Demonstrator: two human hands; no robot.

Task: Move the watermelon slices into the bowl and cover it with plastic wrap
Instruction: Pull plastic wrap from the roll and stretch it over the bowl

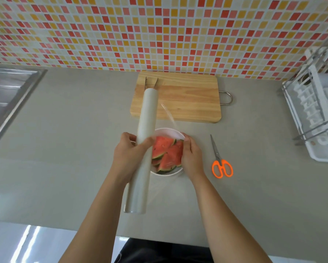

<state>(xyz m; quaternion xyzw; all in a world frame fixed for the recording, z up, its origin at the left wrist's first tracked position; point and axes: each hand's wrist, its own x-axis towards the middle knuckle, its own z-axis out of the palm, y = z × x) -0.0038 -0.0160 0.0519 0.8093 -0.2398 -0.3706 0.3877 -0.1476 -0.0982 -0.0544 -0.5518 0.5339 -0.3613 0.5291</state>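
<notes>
left grip (129, 154): roll (145, 118) held | right grip (190, 158): film (168, 112) pinched at bowl (167, 132) rim | advice: film pulled taut past left rim

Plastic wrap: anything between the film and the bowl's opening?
Nothing visible. The left hand holds the white roll of plastic wrap over the round white bowl, the right hand pinches the film at its right rim; red watermelon slices lie inside.

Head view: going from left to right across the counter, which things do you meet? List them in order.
In order: sink → plastic wrap roll → bowl → scissors → dish rack. The cutting board is left out, since it spans roll and bowl.
</notes>
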